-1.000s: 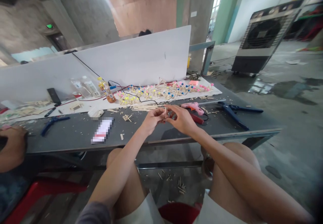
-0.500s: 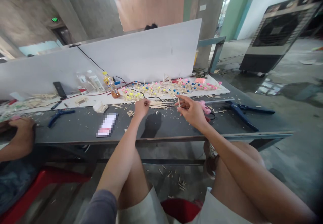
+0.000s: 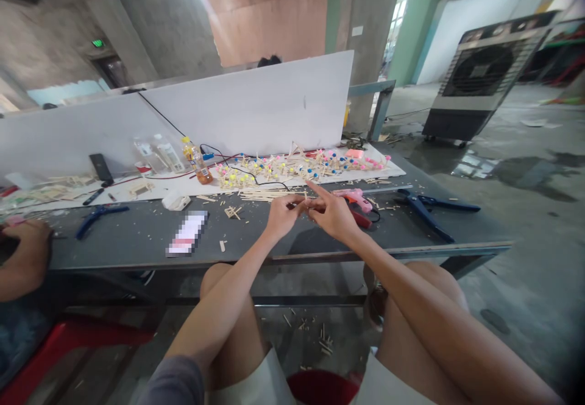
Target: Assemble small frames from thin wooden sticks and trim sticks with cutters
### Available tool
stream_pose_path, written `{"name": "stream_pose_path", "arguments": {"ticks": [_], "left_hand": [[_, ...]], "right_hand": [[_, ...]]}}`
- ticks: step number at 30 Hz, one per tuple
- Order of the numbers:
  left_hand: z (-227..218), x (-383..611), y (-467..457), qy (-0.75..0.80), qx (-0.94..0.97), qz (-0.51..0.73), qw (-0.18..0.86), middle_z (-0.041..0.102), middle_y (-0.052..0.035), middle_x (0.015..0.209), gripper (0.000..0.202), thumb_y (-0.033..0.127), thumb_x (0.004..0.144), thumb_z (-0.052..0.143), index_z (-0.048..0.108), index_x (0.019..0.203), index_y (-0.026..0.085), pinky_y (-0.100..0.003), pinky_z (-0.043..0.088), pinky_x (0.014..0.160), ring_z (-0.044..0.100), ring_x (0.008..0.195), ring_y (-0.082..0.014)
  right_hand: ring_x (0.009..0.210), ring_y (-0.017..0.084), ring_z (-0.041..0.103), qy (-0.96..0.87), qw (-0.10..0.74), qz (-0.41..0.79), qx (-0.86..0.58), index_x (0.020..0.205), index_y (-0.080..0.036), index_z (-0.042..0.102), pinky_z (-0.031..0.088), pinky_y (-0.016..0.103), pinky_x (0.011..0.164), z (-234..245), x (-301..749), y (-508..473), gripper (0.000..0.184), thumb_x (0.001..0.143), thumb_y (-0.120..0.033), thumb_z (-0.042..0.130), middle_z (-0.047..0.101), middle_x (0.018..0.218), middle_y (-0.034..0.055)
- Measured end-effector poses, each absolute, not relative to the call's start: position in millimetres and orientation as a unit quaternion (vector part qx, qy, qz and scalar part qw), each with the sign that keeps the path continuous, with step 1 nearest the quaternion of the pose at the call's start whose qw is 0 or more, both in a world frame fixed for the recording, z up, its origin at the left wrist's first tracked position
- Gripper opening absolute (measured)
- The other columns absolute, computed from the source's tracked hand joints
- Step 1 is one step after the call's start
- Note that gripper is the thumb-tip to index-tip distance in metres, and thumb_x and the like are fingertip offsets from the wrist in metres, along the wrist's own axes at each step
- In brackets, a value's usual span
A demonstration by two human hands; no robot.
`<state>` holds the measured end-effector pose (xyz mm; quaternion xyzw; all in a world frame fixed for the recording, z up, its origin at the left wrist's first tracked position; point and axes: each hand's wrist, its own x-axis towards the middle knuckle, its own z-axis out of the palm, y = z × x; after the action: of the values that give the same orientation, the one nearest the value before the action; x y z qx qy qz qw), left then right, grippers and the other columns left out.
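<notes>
My left hand (image 3: 286,216) and my right hand (image 3: 337,215) meet over the front of the dark table. Their fingertips close together on a short, pale wooden stick (image 3: 306,195), mostly hidden by the fingers. The right index finger points out forward, while its thumb and other fingers pinch. Loose wooden sticks (image 3: 262,196) lie just behind the left hand. A pink glue gun (image 3: 359,199) rests beyond the right hand, with a red-handled tool (image 3: 362,218) partly hidden beside it. Small stick structures with coloured balls (image 3: 336,161) crowd the white board behind.
Blue-handled cutters (image 3: 425,210) lie at the right, another blue tool (image 3: 98,217) at the left. A phone (image 3: 188,233), a white case (image 3: 175,201) and a drink bottle (image 3: 198,164) stand or lie left of my hands. Another person's arm (image 3: 27,253) is at far left.
My left hand has moved right and my right hand slightly left, so the fingertips now meet. The short stick, earlier in the right hand alone, is now between both. The view has shifted slightly.
</notes>
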<state>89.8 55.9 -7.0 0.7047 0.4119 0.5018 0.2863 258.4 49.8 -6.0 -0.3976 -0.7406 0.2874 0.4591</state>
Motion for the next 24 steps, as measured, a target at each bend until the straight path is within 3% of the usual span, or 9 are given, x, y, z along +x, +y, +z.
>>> {"name": "stream_pose_path", "arguments": {"ticks": [4, 8, 17, 24], "left_hand": [[-4, 89, 54, 0.403, 0.75, 0.501, 0.152, 0.072, -0.0062, 0.072, 0.03, 0.042, 0.09, 0.064, 0.076, 0.082, 0.015, -0.025, 0.045, 0.06, 0.06, 0.061, -0.0143], [-5, 89, 53, 0.385, 0.765, 0.501, 0.125, 0.071, -0.0056, 0.071, 0.023, 0.035, 0.09, 0.064, 0.076, 0.084, 0.016, -0.025, 0.044, 0.06, 0.06, 0.06, -0.0139], [-5, 90, 52, 0.396, 0.772, 0.487, 0.096, 0.069, -0.0039, 0.067, 0.02, 0.032, 0.088, 0.066, 0.074, 0.078, 0.017, -0.025, 0.044, 0.058, 0.058, 0.058, -0.0133], [-2, 86, 46, 0.428, 0.788, 0.434, 0.083, 0.07, -0.0025, 0.065, 0.016, 0.024, 0.084, 0.067, 0.074, 0.071, 0.017, -0.024, 0.041, 0.057, 0.056, 0.055, -0.0117]], "right_hand": [[0.073, 0.019, 0.07, -0.733, 0.493, 0.22, -0.414, 0.116, -0.018, 0.07, 0.055, 0.03, 0.07, 2, 264, 50, 0.031, 0.087, -0.024, 0.062, 0.076, 0.09, 0.0047], [0.068, 0.017, 0.069, -0.742, 0.505, 0.19, -0.397, 0.095, -0.018, 0.073, 0.053, 0.028, 0.067, 6, 266, 49, 0.016, 0.089, -0.024, 0.059, 0.075, 0.087, 0.0041], [0.075, 0.018, 0.065, -0.778, 0.5, 0.059, -0.377, 0.092, -0.018, 0.071, 0.046, 0.028, 0.07, 2, 269, 52, 0.018, 0.094, -0.025, 0.054, 0.072, 0.086, 0.0046], [0.073, 0.019, 0.06, -0.841, 0.395, -0.056, -0.365, 0.089, -0.016, 0.068, 0.041, 0.03, 0.068, 0, 270, 54, 0.029, 0.096, -0.02, 0.04, 0.066, 0.08, 0.008]]}}
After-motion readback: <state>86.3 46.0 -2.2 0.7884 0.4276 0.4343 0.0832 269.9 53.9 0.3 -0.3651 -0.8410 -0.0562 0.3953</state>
